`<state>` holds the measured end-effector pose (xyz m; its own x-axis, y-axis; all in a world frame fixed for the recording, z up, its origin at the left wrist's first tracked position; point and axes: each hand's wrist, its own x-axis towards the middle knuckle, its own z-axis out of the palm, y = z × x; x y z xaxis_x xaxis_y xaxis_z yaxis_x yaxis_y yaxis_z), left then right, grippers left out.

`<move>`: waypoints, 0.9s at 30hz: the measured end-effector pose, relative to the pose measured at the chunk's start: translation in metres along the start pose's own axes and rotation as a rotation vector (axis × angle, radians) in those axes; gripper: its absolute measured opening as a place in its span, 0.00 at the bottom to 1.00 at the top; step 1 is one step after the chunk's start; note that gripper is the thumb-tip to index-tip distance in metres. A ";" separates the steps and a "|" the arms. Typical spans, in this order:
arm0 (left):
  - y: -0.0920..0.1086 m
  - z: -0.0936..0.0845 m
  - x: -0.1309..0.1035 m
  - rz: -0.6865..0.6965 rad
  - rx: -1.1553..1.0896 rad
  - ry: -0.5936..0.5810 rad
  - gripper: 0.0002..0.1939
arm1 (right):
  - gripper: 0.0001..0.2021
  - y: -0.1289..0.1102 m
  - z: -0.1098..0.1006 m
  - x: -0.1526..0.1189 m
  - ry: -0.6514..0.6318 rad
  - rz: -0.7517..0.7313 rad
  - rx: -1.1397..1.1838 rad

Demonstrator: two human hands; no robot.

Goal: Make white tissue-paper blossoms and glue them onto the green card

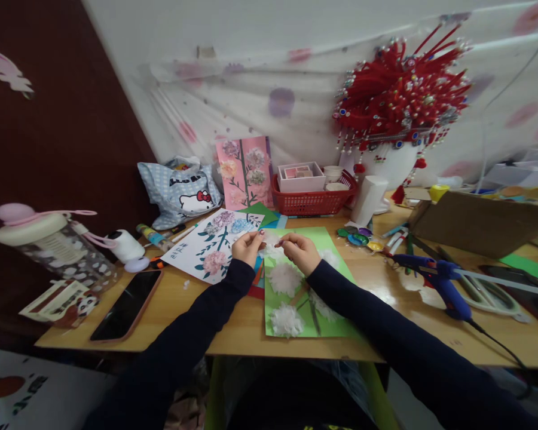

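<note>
My left hand [247, 246] and my right hand [300, 251] face each other over the top left part of a green sheet [341, 239]. A white, ruffled paper flower [272, 246] is between them. The left thumb and fingers pinch its edge. My right fingertips are pressed together beside the flower; whatever they hold is too small to make out. Several more white flowers lie on the green sheet, among them a lower one [287, 320] and one above it [285, 279]. Dark green painted stems show between them. My right sleeve covers part of the sheet.
Left of my hands lies a white floral picture [197, 251], with a phone [128, 304] nearer the edge. A pink floral card [244, 173] leans behind, beside a red basket [314, 203]. Rightward are paint pots [358, 239] and a blue glue gun [430, 275] with a cord.
</note>
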<state>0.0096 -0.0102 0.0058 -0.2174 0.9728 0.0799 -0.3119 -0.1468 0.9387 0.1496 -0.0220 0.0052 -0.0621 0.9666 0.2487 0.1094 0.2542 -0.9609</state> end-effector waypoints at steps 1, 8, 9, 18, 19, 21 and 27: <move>0.000 -0.001 0.001 0.008 0.003 0.006 0.18 | 0.12 0.000 0.000 0.000 0.004 0.002 -0.008; -0.001 -0.006 0.011 0.012 -0.025 0.061 0.18 | 0.11 -0.002 -0.001 0.000 0.039 0.027 -0.032; -0.001 -0.007 0.013 0.016 -0.022 0.073 0.18 | 0.11 -0.002 -0.001 0.000 0.047 0.032 -0.034; -0.005 -0.020 0.024 -0.200 0.114 0.086 0.10 | 0.10 0.003 -0.006 0.007 -0.109 0.223 -0.154; -0.006 -0.020 0.024 -0.229 0.138 0.078 0.10 | 0.09 0.003 -0.006 0.008 -0.123 0.252 -0.163; -0.009 -0.020 0.025 -0.252 0.180 0.072 0.13 | 0.10 0.003 -0.006 0.009 -0.122 0.301 -0.144; -0.013 -0.022 0.025 0.172 0.424 0.205 0.25 | 0.12 -0.014 -0.007 0.012 0.044 0.437 0.251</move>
<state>-0.0120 0.0123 -0.0116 -0.4229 0.8797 0.2176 0.1385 -0.1746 0.9749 0.1546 -0.0138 0.0224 -0.0213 0.9828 -0.1836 -0.1267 -0.1848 -0.9746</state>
